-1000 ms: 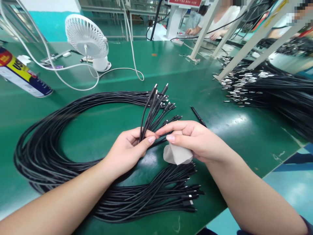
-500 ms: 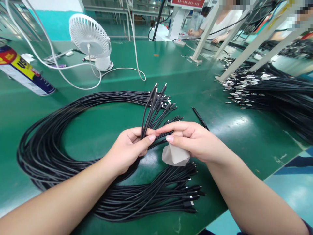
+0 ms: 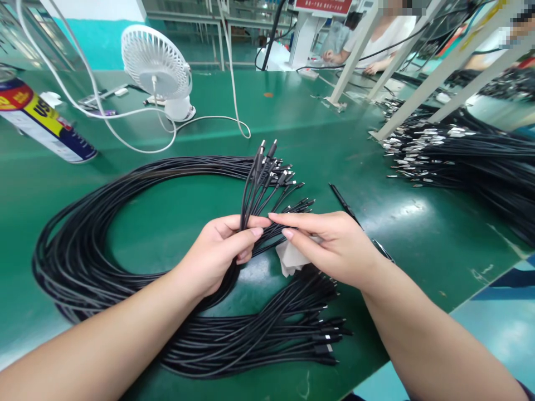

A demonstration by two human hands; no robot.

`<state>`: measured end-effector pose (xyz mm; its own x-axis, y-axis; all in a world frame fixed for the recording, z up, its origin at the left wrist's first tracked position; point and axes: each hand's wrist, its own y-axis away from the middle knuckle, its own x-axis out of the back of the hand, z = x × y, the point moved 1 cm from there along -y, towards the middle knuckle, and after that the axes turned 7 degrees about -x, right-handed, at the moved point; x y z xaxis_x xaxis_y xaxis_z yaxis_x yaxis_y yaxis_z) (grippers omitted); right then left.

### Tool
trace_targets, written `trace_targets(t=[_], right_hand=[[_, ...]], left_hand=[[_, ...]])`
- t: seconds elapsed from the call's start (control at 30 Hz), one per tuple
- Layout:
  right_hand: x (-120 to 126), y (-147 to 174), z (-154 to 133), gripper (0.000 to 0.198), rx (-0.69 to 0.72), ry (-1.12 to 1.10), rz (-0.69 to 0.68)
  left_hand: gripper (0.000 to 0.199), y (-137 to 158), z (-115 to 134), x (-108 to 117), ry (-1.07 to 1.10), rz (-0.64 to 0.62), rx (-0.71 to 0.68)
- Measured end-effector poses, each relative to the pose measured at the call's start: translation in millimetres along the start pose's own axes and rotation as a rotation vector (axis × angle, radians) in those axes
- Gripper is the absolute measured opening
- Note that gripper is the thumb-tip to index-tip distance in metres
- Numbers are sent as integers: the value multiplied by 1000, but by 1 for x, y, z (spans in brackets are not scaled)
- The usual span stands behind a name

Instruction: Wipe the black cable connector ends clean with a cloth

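Observation:
My left hand [image 3: 219, 250] is closed round several black USB cables [image 3: 249, 192], whose plug ends fan upward and to the right past the thumb. Facing it, my right hand [image 3: 338, 245] has thumb and index finger nearly together, the index tip close to the left fingertips. A crumpled whitish cloth [image 3: 290, 258] hangs beneath the right thumb, tucked in the curled fingers. Whether a cable also lies between the right fingertips, I cannot tell. The rest of the bundle [image 3: 67, 250] curves in a wide loop at left, its other ends [image 3: 326, 337] lying below my hands.
A black pen [image 3: 343, 200] lies behind my right hand. White fan [image 3: 156, 67], its cord and a spray can [image 3: 45, 120] stand at the back left. More black cables [image 3: 451, 150] are piled at right by slanted posts [image 3: 401, 114]. A co-worker's hands [image 3: 330, 57] show beyond.
My right thumb and index finger have shifted slightly down and drawn closer together, and the cloth is now more hidden behind the hand. The left hand keeps its hold on the cables.

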<state>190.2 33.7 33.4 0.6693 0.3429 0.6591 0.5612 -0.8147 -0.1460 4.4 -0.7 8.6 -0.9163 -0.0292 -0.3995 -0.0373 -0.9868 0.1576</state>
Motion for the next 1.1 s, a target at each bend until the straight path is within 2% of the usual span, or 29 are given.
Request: trace_targets(t=[0.13,0.3,0.6,0.83,1.1], right_hand=[[0,1,1,33,63,-47,26],[-1,0,3,34,159,14,37],[2,0,5,33,177,84,47],[5,1,3,21,153,156,154],[4,1,3,19,152,149,128]], left_hand=[[17,0,0,0,-4,-12,6],[17,0,0,1,-3,-18,-1],[20,0,0,1,-22,-15,12],[24,0,-1,1,-43,6,19],[26,-1,-2,-1,-76,7,-2]])
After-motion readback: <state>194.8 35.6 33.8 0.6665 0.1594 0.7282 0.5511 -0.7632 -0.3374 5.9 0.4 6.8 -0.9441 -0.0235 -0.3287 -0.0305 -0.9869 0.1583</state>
